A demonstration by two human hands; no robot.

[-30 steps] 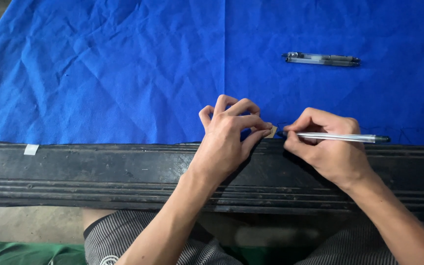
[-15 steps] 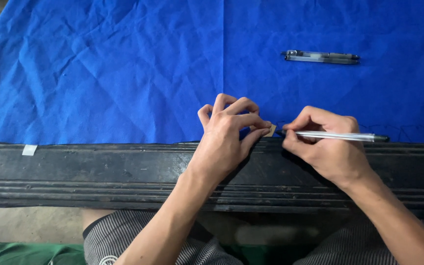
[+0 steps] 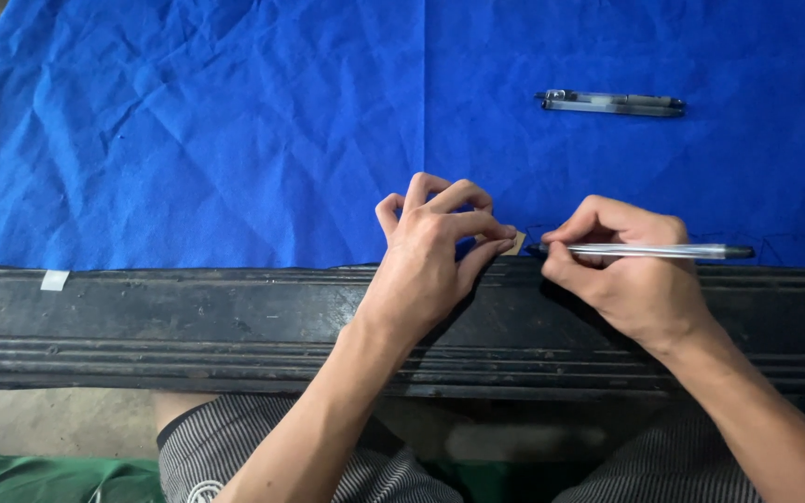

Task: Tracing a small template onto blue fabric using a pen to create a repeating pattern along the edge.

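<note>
Blue cloth (image 3: 235,140) spread over a dark wooden table edge (image 3: 188,317), two hands at its near hem.

Left hand (image 3: 435,251) pinches a small tan piece (image 3: 515,245) with curled fingertips; right hand (image 3: 631,270) grips a clear pen (image 3: 649,251) lying level, tip beside that piece; a second pen (image 3: 612,102) lies well apart.

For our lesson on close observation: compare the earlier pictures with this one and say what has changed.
Almost nothing visibly changed. The right hand keeps its grip on the pen, tip at the small tan piece that the left hand still presses on the blue cloth. The second pen lies where it was.
</note>
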